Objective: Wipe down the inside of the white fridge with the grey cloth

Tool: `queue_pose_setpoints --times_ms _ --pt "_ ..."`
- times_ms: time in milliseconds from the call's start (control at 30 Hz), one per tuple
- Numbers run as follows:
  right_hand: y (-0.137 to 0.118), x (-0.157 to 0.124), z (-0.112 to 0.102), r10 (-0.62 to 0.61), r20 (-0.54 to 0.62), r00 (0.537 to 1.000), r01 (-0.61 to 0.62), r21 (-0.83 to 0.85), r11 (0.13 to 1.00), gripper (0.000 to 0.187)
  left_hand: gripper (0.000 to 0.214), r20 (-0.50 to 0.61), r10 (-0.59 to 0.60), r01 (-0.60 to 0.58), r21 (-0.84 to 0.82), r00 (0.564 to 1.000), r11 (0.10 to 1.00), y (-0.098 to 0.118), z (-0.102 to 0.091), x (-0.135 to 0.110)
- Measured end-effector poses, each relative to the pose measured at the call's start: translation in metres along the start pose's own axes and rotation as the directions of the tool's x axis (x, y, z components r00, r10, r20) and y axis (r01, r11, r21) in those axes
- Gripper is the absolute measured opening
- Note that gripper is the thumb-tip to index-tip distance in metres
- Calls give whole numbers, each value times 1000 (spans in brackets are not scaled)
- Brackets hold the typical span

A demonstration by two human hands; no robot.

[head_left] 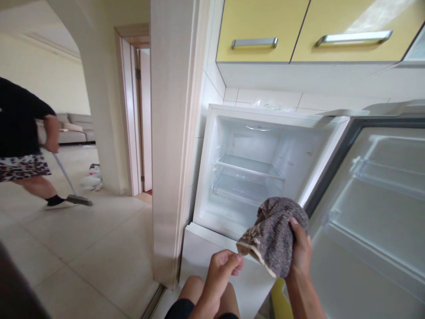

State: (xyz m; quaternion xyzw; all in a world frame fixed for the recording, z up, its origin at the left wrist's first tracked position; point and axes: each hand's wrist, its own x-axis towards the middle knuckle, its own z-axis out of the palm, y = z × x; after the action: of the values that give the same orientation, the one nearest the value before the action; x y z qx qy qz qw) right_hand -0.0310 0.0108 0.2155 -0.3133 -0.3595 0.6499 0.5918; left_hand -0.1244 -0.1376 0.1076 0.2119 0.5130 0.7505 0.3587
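My right hand point(300, 252) is wrapped round a bunched grey-brown cloth point(277, 235) with a pale hem, its thumb pressed on top. The cloth is in front of the open fridge compartment point(255, 128). My left hand point(222, 270) is closed, thumb against curled fingers, right by the cloth's lower left corner. Whether it pinches that corner or some small bit cannot be made out. Inside the fridge are a glass shelf point(250, 166) and a clear drawer point(239, 188).
The fridge door point(375, 212) stands wide to the right, with clear door racks. Yellow cupboards point(262, 22) hang above. A wooden door frame point(171, 133) rises on the left. Beyond it a person point(23, 128) holds a broom point(79, 200). Something yellow point(280, 299) stands below my right arm.
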Motion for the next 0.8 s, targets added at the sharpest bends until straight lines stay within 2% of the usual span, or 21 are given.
queue_pose_setpoints --times_ms 100,200,300,400,467,533,633,700,733,800 --pt "4 -12 2 -51 13 999 51 3 999 67 67 46 -29 33 -100 999 994 17 6 -23" --pt "5 -27 8 -142 63 988 141 10 990 61 91 139 24 5 -210 990 978 29 13 -38" --pt "8 -43 12 -210 185 960 212 9 977 61 108 194 119 -52 -321 974 946 39 25 -42" --pt "16 -56 8 -247 360 900 297 -92 950 67 115 156 203 -117 -436 967 893 48 38 -39" --pt "23 -60 2 -243 497 833 379 -192 905 70 117 102 267 -185 -488 958 853 52 44 -36" --pt "31 -63 -7 -215 650 729 478 -258 840 69 114 35 298 -242 -499 954 832 53 46 -33" --pt "43 -65 -20 -178 848 499 647 -227 728 65 100 -77 228 -238 -457 971 857 45 42 -31" --pt "48 -66 -28 -156 915 373 715 -177 676 66 94 -133 167 -210 -442 977 872 37 36 -30" --pt "49 -66 -33 -142 929 342 729 -167 664 68 92 -158 150 -205 -442 976 873 33 34 -30" --pt "48 -63 -44 -118 936 332 721 -171 671 70 89 -190 125 -198 -440 974 876 26 29 -29"
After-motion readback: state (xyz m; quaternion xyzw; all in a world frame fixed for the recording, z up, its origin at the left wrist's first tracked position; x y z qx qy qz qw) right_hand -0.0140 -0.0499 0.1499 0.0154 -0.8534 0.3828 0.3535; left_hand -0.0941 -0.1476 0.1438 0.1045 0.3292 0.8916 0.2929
